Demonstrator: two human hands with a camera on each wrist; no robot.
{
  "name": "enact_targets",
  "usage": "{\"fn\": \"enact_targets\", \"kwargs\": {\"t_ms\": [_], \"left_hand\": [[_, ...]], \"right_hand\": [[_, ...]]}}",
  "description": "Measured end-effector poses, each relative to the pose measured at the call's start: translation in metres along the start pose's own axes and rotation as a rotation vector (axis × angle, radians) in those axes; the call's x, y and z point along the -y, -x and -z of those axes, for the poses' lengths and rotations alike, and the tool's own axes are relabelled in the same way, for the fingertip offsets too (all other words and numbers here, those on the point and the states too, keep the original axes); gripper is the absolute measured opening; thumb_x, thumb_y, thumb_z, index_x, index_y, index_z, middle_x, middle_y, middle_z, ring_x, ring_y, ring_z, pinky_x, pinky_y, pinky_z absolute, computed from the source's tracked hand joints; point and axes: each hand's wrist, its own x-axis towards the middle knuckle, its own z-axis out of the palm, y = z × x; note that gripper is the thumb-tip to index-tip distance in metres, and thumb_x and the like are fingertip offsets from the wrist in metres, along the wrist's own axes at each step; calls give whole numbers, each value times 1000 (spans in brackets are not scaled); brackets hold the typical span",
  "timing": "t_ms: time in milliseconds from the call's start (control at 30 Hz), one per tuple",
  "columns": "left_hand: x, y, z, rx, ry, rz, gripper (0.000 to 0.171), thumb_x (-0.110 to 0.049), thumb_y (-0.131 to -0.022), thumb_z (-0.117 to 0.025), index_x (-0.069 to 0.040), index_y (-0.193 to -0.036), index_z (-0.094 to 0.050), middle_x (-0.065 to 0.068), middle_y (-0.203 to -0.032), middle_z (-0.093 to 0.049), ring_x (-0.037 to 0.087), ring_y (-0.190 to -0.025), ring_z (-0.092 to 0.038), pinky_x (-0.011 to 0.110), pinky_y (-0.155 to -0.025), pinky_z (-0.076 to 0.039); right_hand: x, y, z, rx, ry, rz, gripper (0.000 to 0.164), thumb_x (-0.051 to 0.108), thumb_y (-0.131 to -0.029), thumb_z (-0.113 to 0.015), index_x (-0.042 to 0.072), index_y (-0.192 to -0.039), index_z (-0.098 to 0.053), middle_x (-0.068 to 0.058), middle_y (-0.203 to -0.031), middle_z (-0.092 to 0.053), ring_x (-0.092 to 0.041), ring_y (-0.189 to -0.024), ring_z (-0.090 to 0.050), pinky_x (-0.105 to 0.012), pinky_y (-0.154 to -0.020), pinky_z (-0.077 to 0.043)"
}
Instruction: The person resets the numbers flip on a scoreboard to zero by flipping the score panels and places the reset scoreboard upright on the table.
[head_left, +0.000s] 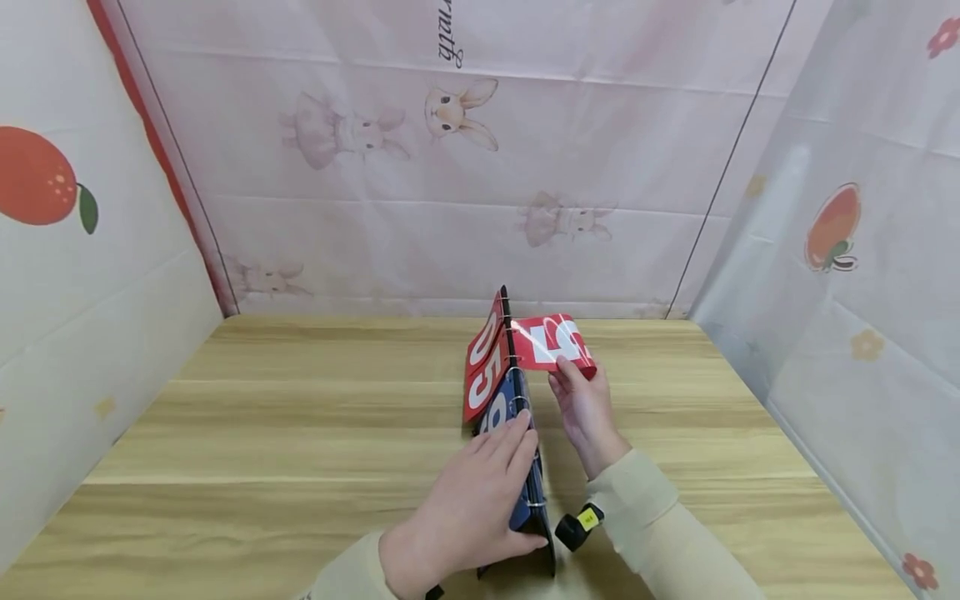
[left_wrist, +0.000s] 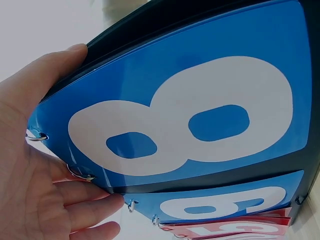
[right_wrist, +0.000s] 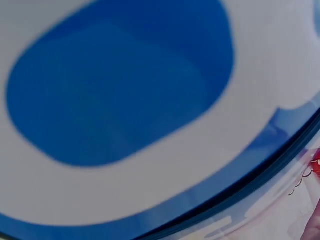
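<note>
Leftmost hangs a pale left curtain printed with a red fruit, and behind everything runs a pinkish back curtain with faint rabbit figures. Between these, the wood-grained tabletop spreads out toward the viewer.

Near the middle of the tabletop, a black flip scoreboard stands like a tent, its ridge running from the far side toward the person. At the bottom, a left sleeve leads to the left hand, which lies against the near part of the scoreboard. Its fingers are fairly straight and together beside the ridge, with the thumb spread to the board's near end; it steadies the board without curling round it.

On the left face hang two red cards, a 0 farther off and a 5 closer. Next come blue cards: a 6, then an 8 beside the left hand, hung on metal rings.

Right of the ridge, the right hand pinches the free end of a lifted red card, bending it; thumb on the printed side, fingers behind. Just beside the right sleeve sits a small black device with a yellow label. Farthest right is a right curtain with fruit and flowers.
</note>
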Motion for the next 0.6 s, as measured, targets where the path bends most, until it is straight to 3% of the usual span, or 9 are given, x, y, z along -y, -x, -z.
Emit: {"fn": "enact_targets", "kwargs": {"t_ms": [267,433,600], "left_hand": [[1,0,0,5,-1,4,98,-69,-71,-60,-3,-139,-34,17,-148,-31,26,-131,-33,44,-101,-39],[2,0,1,-8,-11,-5,98,-69,-70,-61,-3,-138,-35,17,-147,-32,27,-130,-34,44,-101,-40],[1,0,0,3,0,-6,97,-69,-71,-60,-3,-138,-35,16,-147,-32,26,-130,-35,43,-100,-40]], "right_hand": [[1,-1,-4,-3,12,70,63,9,-92,-56,20,-143,-21,-7,-122,-46,-10,-85,-58,-13,-70,-53],[3,-1,-7,25,-20,181,68,0,-92,-53,19,-145,-16,-9,-125,-40,-16,-93,-54,-15,-71,-53],[4,-1,-9,48,6,287,75,2,-92,-53,21,-147,-7,-14,-125,-48,-21,-102,-57,-18,-75,-54]]}}
